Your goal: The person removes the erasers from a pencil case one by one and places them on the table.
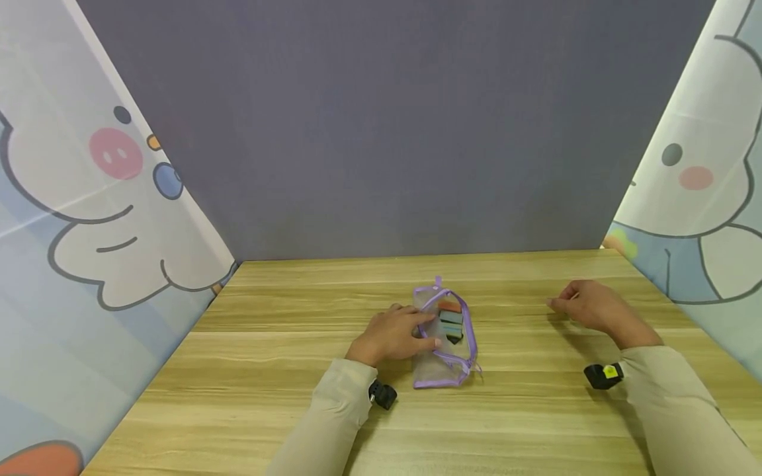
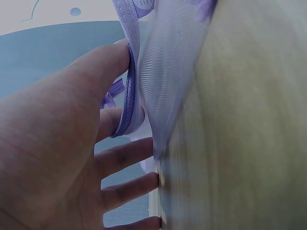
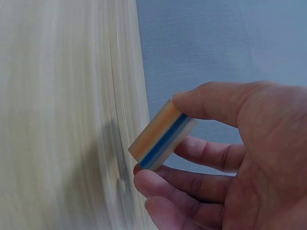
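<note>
A clear mesh pencil pouch with purple zipper trim lies unzipped at the middle of the table. Several small blocks, orange, grey-blue and darker, show in its opening. My left hand spreads its thumb and index finger against the zipper edge, while its other fingers reach down to the tabletop beside the mesh. Well to the right of the pouch, my right hand pinches a small eraser with orange, blue and whitish stripes, held above the table between thumb and fingertips.
The wood-grain table ends at a dark grey panel at the back. Cartoon-printed cloths hang along both sides. A small black camera sits on each wrist. The zipper pull hangs at the pouch's near right corner.
</note>
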Demonstrator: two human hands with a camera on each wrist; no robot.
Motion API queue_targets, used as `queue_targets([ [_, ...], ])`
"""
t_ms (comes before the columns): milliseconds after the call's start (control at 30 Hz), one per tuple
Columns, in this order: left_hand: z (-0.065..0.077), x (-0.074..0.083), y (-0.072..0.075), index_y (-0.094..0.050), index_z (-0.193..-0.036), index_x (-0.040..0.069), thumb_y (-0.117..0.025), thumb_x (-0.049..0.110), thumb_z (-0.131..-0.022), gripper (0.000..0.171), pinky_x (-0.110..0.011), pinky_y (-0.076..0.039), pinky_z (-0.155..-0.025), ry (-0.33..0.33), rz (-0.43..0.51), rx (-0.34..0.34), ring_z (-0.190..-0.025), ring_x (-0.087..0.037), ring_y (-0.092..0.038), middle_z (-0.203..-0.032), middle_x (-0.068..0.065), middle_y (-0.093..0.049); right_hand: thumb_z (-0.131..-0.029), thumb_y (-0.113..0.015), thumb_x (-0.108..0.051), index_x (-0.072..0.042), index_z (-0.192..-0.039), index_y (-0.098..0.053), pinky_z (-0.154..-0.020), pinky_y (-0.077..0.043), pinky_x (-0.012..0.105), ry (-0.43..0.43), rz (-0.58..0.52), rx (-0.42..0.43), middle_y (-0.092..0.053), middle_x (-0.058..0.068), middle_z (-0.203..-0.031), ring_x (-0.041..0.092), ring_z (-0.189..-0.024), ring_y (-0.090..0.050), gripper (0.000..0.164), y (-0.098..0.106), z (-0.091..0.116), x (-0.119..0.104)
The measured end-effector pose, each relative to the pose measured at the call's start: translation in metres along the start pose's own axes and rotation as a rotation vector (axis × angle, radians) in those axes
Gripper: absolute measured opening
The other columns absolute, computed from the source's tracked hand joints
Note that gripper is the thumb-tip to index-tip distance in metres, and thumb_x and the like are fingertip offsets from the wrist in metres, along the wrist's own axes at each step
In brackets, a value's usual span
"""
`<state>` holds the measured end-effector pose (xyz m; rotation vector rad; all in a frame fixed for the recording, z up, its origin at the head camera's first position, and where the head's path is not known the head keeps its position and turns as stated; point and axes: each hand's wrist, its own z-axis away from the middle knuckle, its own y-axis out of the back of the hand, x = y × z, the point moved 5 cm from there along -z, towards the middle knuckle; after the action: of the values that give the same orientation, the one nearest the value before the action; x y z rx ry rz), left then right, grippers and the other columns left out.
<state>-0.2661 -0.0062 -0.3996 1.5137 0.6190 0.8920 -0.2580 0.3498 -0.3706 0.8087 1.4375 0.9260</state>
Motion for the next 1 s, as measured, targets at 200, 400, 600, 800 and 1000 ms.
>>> queue_targets([
  [200,0.0019,0.0005,0.0025,-0.048,-0.15,0.036,-0.05,0.073,-0.092,0.068,-0.057,-0.041,-0.101,0.004,0.012,0.006,-0.131,-0.025,-0.047,-0.148,0.005,-0.05,-0.099,-0.06,-0.039,0.004,-0.1,-0.063,-0.067,-0.048,0.041,0.006,-0.007,-0.009,-0.065,0.01,-0.086,0.028,-0.079,-0.059,0.043,-0.0017,-0.0011,0.0004],
  [400,0.0018,0.0007,0.0024,-0.049,-0.15,0.036,-0.05,0.073,-0.092,0.069,-0.057,-0.041,-0.1,0.005,0.009,0.006,-0.13,-0.024,-0.048,-0.147,0.005,-0.05,-0.098,-0.061,-0.039,0.001,-0.096,-0.063,-0.067,-0.047,0.04,0.008,0.002,-0.001,-0.065,0.007,-0.083,0.027,-0.078,-0.058,0.04,-0.0043,-0.0021,0.001],
  [600,0.0014,0.0005,0.0022,-0.049,-0.149,0.036,-0.05,0.073,-0.092,0.068,-0.058,-0.041,-0.1,0.002,0.007,0.006,-0.13,-0.024,-0.048,-0.147,0.006,-0.051,-0.098,-0.061,-0.04,0.002,-0.097,-0.063,-0.068,-0.047,0.041,0.01,0.002,0.0,-0.065,0.007,-0.084,0.027,-0.079,-0.059,0.041,-0.006,-0.0021,0.0019],
  [800,0.0015,0.001,0.0026,-0.049,-0.149,0.036,-0.05,0.073,-0.092,0.068,-0.057,-0.041,-0.1,-0.001,0.003,0.003,-0.13,-0.025,-0.048,-0.147,0.005,-0.051,-0.098,-0.06,-0.041,0.002,-0.097,-0.063,-0.07,-0.049,0.046,0.006,0.014,-0.002,-0.066,0.009,-0.085,0.03,-0.081,-0.059,0.043,-0.0063,-0.0019,0.0019],
  [1000,0.0015,0.0007,0.0019,-0.049,-0.149,0.035,-0.05,0.073,-0.092,0.069,-0.057,-0.042,-0.1,0.0,0.005,0.002,-0.13,-0.025,-0.048,-0.147,0.005,-0.051,-0.097,-0.061,-0.041,0.0,-0.096,-0.064,-0.071,-0.049,0.047,0.0,0.014,0.011,-0.066,0.014,-0.089,0.032,-0.081,-0.059,0.042,-0.0059,-0.0014,0.0008],
])
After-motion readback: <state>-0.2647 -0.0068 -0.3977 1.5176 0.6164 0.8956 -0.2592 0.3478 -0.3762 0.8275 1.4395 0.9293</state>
